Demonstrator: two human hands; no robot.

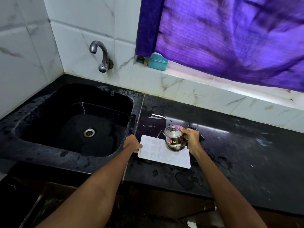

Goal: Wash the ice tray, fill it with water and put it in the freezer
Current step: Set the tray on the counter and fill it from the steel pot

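One head view was all I had. At far left a black sink point(74, 119) sat sunk in the wet black counter point(246, 153), with a metal tap point(102, 55) on the tiled wall above it. Farther right, a purple curtain point(230, 38) hung over the sill, where a teal box point(158, 62) stood. Water puddles lay on the counter around the work spot.

Just right of the sink, the white ice tray point(158, 153) lay flat on the counter. My left hand point(132, 143) gripped its left edge, fingers curled round the rim. My right hand point(191, 139) was closed round the handle side of a small steel kettle point(174, 139), lid on, held over the tray's far right part with its thin spout pointing left. The kettle hid some of the tray's cells; I could not tell whether water was flowing or how full the cells were.
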